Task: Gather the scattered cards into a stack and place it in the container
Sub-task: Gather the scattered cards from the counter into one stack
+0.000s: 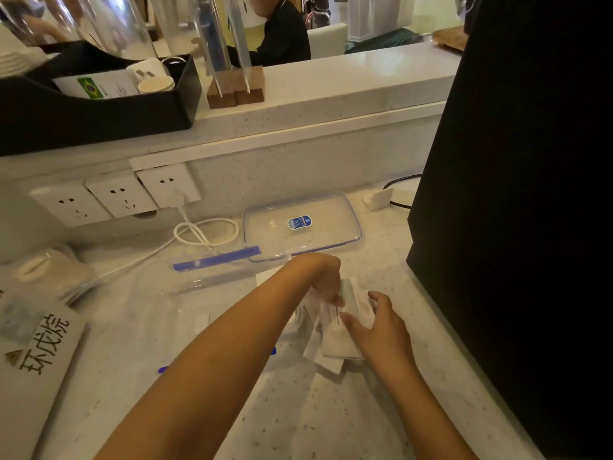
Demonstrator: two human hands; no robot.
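A white cable [205, 232] and clear lidded container [302, 224] are seen behind. The left hand [323, 277] is closed on loose cards [335, 333]; the right hand [381, 323], fingers spread, is pressed against them. A black appliance [517, 194] bounds the right.

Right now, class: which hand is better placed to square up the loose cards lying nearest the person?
The right hand. It rests open on the lower white cards, fingers spread over them. The left hand is farther back, already pinching a few cards upright, so it is occupied.
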